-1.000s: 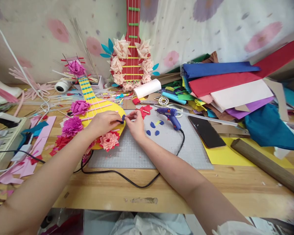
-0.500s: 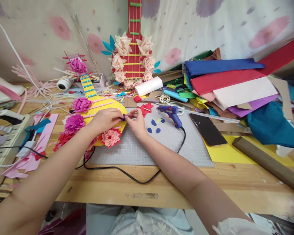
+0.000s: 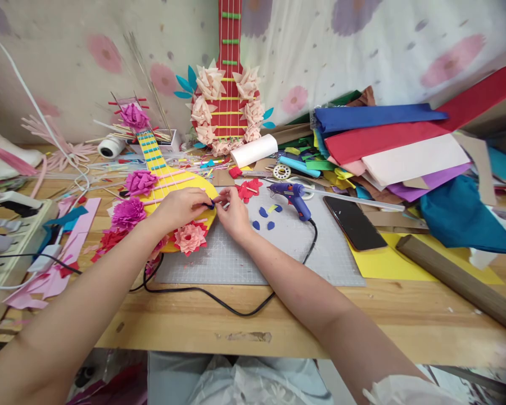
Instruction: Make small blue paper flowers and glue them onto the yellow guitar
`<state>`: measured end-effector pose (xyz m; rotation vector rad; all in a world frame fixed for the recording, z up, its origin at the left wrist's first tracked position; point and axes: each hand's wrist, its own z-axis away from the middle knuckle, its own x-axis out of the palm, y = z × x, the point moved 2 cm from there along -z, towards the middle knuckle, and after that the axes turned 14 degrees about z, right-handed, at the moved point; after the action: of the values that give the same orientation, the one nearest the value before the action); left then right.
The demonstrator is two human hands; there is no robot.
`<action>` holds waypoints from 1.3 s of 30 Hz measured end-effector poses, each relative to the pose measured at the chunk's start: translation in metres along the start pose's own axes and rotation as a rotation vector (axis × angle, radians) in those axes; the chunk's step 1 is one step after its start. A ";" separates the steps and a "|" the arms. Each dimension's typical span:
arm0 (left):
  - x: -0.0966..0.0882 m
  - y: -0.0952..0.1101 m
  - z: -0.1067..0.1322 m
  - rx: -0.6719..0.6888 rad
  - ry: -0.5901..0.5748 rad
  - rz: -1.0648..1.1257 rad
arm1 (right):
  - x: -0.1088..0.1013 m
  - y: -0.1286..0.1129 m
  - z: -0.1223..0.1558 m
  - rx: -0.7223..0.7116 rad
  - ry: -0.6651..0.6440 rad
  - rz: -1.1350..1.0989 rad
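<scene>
Near edge: the bare wood of your surface [image 3: 172,326] runs along here, the black cord [image 3: 244,315] looping over it and up onto the grey mat [image 3: 236,264].
Hands: your left hand [image 3: 181,207] pinches the small dark blue piece [image 3: 211,205]; your right hand [image 3: 233,214] meets it from the right, fingertips right up close, though I can't tell whether they grip.
Yellow guitar: it lies beneath your left hand, left of centre, body [image 3: 196,184] overlapping the mat; the blue piece is at its right edge.
Just changed: very little; over the last second you've stayed on that one piece, so the work looks like fine fingering.
Loose blue petals: four [image 3: 271,225], unmoved, right of your hands.
Glue gun: parked [image 3: 293,196] just beyond those petals, untouched.
</scene>
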<state>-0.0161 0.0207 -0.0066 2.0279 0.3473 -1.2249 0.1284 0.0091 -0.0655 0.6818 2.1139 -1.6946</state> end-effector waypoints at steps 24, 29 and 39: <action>-0.023 0.031 -0.012 -0.117 0.497 0.065 | -0.033 0.008 -0.021 -0.003 0.082 -0.220; 0.011 0.065 -0.029 -0.091 0.554 0.210 | -0.080 0.024 -0.020 -0.029 -0.046 -0.082; 0.116 0.070 -0.019 -0.336 0.376 0.316 | -0.106 0.065 0.019 -0.136 -0.194 0.352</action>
<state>0.0948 -0.0303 -0.0681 1.9173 0.3645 -0.5500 0.2519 -0.0148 -0.0645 0.7627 1.8290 -1.3568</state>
